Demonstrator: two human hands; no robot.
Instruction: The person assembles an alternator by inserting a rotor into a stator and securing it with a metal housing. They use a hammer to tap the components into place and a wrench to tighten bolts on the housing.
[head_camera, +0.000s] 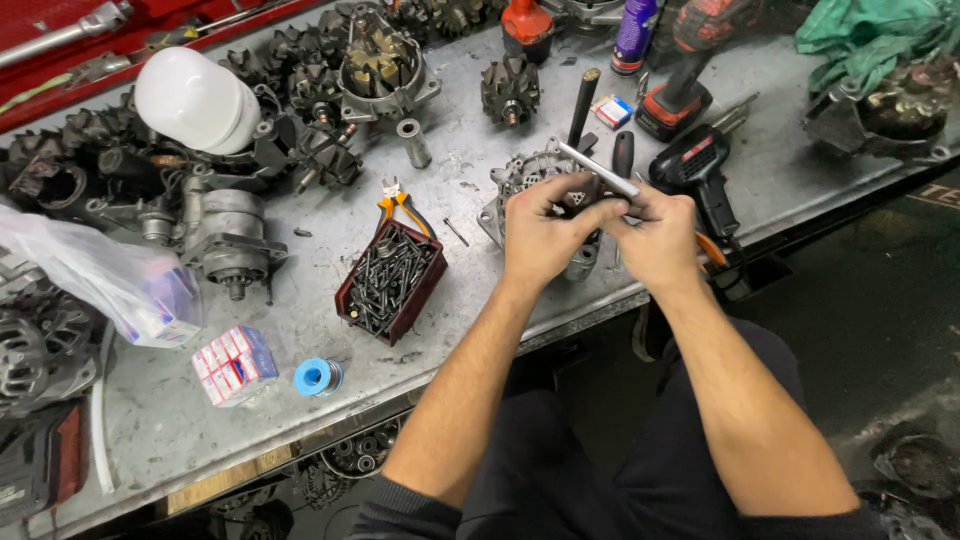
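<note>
My left hand (540, 232) pinches a small dark metal part (578, 197) between thumb and fingers, just above an alternator housing (520, 180) lying on the grey metal bench. My right hand (657, 235) meets it from the right and grips a slim silver rod-like tool (597, 170) that slants up to the left over the part. Both hands touch at the fingertips. The lower half of the alternator housing is hidden behind the hands.
A dark red tray of bolts (391, 280) and orange-handled pliers (398, 203) lie left of the hands. A black soldering gun (697, 170), a red drill (690, 60), rotors (510, 92), a white plastic jar (195, 100), small boxes (233, 365) and a blue spool (317, 377) crowd the bench (170, 430).
</note>
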